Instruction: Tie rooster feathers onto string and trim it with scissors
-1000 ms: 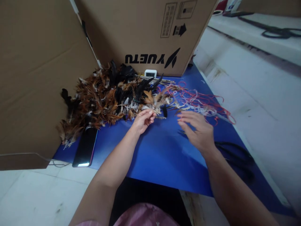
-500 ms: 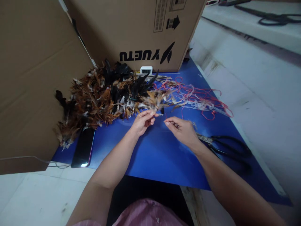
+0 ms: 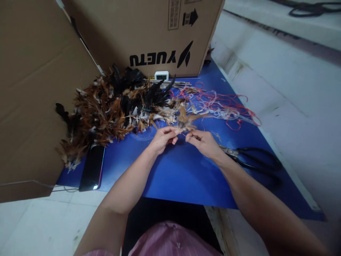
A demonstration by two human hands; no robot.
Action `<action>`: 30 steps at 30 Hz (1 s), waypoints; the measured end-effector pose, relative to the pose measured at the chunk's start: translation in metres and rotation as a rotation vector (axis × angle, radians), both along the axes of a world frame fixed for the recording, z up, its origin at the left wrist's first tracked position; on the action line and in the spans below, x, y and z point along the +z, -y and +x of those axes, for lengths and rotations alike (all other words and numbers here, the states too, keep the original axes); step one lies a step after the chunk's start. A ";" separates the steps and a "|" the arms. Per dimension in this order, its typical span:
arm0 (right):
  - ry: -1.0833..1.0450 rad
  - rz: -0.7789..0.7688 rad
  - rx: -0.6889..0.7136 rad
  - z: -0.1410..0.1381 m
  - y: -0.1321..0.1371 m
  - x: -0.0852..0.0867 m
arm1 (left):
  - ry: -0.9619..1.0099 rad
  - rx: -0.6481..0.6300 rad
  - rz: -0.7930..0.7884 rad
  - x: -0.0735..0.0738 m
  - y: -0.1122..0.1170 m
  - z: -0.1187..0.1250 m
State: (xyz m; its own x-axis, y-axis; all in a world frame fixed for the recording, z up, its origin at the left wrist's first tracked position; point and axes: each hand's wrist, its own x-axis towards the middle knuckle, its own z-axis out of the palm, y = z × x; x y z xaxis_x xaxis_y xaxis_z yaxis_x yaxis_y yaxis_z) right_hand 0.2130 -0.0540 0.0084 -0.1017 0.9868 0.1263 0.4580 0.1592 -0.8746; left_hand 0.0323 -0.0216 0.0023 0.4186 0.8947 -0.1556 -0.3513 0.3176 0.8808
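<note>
My left hand (image 3: pixel 165 138) pinches the base of a small bunch of brown feathers (image 3: pixel 185 120), whose tips fan up and away over the blue table (image 3: pixel 165 177). Close on its right, my right hand (image 3: pixel 201 142) has thumb and forefinger closed on a thin red string (image 3: pixel 183 134). That string runs across the short gap toward the feather base. Whether it is wound round the feathers I cannot tell. Behind my hands spreads a large heap of brown, black and white feathers (image 3: pixel 106 110).
Red and white strings (image 3: pixel 221 106) lie tangled behind my right hand. Black-handled scissors (image 3: pixel 250 158) rest by my right forearm, a phone (image 3: pixel 92 167) at the left edge. A cardboard box (image 3: pixel 149 28) and a small white digital display (image 3: pixel 161 75) stand at the back.
My right hand has come closer to my left, and the string now stretches toward the feather base instead of standing up. The feather bunch has turned to the right. The view has shifted slightly.
</note>
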 end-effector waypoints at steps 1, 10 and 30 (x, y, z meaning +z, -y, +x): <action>0.005 -0.003 -0.007 0.000 0.000 -0.001 | -0.005 -0.002 0.006 0.000 0.000 0.000; 0.080 -0.004 -0.011 0.003 -0.002 -0.005 | -0.091 -0.027 0.055 -0.004 0.001 0.002; 0.091 -0.043 -0.019 0.004 0.000 -0.001 | -0.110 0.036 0.062 -0.005 -0.003 0.002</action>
